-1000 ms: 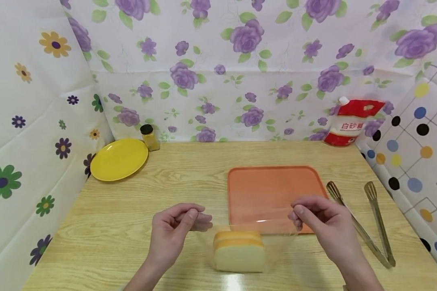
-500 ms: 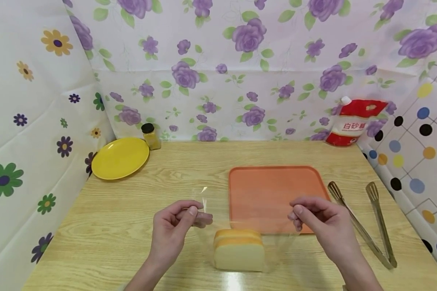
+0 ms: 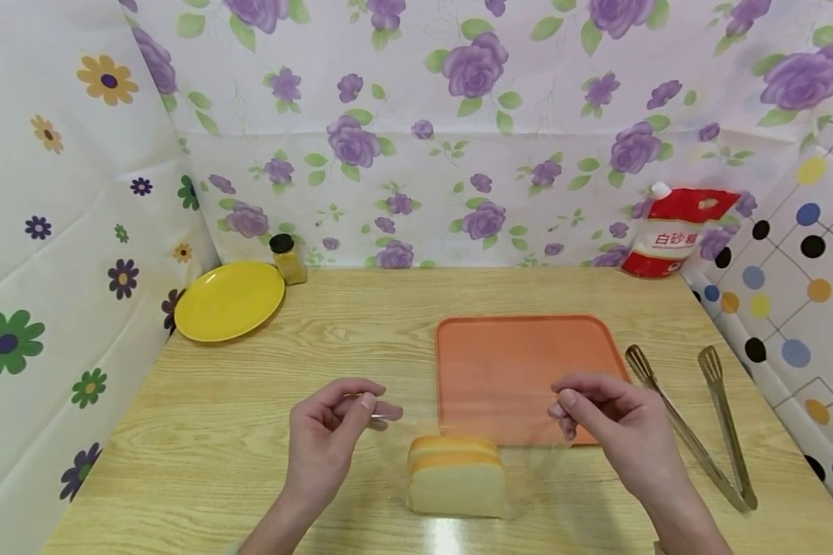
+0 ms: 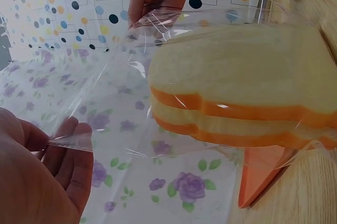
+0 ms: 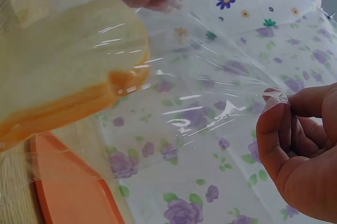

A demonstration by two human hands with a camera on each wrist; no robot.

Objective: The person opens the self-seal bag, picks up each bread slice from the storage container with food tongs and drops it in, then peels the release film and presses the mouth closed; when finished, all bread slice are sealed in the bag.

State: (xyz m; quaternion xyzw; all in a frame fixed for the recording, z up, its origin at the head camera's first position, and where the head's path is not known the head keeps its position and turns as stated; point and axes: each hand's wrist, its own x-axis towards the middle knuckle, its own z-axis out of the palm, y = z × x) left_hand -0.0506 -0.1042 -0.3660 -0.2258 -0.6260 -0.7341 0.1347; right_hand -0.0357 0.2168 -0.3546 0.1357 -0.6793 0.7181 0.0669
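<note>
Two bread slices (image 3: 456, 484) with orange crusts stand together inside a clear plastic bag (image 4: 131, 84) near the table's front edge. My left hand (image 3: 333, 435) pinches one upper corner of the bag between thumb and forefinger, its other fingers loosely bent. On the opposite side, my right hand (image 3: 621, 435) pinches the other upper corner; in the right wrist view the plastic bunches at its fingertips (image 5: 275, 97). The film stretches between both hands above the bread, wrinkled and shiny, and is barely visible in the head view.
An orange tray (image 3: 527, 362) lies just behind the bread. Metal tongs (image 3: 725, 432) lie spread at the right. A yellow plate (image 3: 229, 301) and a black-capped jar (image 3: 288, 260) are at the back left. A red and white pouch (image 3: 673, 233) leans on the back wall.
A shiny flap of plastic that stood up beyond the left fingers half a second ago now lies lower, at those fingers. Both hands keep almost the same place, and the bread stays put.
</note>
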